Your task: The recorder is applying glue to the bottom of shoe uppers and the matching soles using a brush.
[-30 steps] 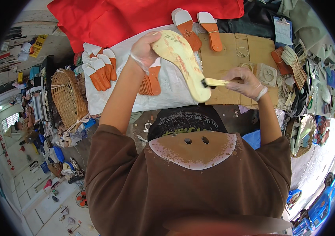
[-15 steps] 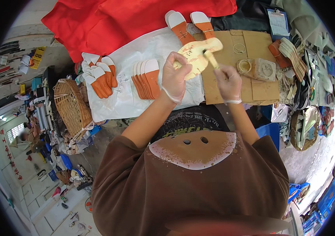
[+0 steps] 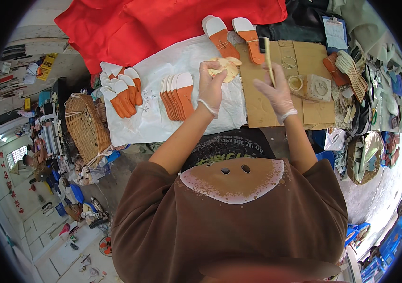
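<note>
A: Left hand [image 3: 211,88]?
B: Gloved, pinched a pale cream, thin, curved sole piece [image 3: 227,71] between thumb and fingers, held above the white sheet [image 3: 228,104].
A: Right hand [image 3: 276,92]?
B: Gloved too, gripped a slim, pale-handled brush with black bristles [image 3: 268,57], head up, over the brown cardboard [image 3: 260,115]. Brush and piece were apart.
A: Nearby?
B: Row of orange-and-white insoles [image 3: 177,96] lay left of the left hand; round cream pot [image 3: 295,83] sat just beside the right.
</note>
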Action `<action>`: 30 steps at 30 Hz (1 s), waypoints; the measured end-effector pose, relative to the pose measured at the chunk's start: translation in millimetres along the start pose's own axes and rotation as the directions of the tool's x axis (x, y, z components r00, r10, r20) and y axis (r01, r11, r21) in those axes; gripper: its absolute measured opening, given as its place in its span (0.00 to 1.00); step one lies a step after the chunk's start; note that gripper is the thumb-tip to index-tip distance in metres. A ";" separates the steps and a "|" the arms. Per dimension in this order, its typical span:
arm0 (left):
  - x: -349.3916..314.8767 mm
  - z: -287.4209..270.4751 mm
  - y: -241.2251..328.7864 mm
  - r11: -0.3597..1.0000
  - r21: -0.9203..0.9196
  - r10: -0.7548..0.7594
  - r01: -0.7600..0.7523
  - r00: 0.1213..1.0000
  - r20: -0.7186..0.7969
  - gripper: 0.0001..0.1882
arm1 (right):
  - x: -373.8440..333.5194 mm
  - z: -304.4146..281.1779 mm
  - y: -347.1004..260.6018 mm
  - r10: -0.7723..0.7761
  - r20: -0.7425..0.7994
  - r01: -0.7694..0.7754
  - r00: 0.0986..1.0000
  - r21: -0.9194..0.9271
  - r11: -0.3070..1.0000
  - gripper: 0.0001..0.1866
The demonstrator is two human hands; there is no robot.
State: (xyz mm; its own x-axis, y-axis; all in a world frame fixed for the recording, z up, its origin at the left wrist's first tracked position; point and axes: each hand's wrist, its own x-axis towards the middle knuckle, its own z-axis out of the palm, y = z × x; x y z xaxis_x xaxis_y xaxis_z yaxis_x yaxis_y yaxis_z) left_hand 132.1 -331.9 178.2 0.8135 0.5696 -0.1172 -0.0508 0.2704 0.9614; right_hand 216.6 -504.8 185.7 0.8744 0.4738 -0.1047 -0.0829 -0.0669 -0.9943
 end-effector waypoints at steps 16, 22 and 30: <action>18.8 -31.9 -16.5 0.511 0.860 -0.105 -0.008 0.992 0.072 0.32 | 74.7 10.6 -12.1 -0.139 -0.032 0.130 0.990 -0.194 0.972 0.17; 15.5 -29.9 -17.9 0.813 0.475 -0.520 0.336 0.786 0.335 0.21 | 80.2 -0.7 -11.6 -0.125 -0.017 0.113 0.992 -0.320 0.941 0.18; 20.9 -39.4 -13.6 0.786 0.263 -0.618 0.559 0.718 0.320 0.18 | 42.5 -11.1 13.0 -0.402 0.337 0.510 0.852 -0.709 0.487 0.15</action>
State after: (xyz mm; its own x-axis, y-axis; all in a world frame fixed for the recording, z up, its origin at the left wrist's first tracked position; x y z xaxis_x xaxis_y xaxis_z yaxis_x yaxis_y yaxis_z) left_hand 127.0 -293.1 152.9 0.8009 -0.0066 -0.5987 0.5676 0.3265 0.7558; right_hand 258.0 -495.3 168.6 0.6170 0.7258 0.3041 0.7446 -0.4135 -0.5240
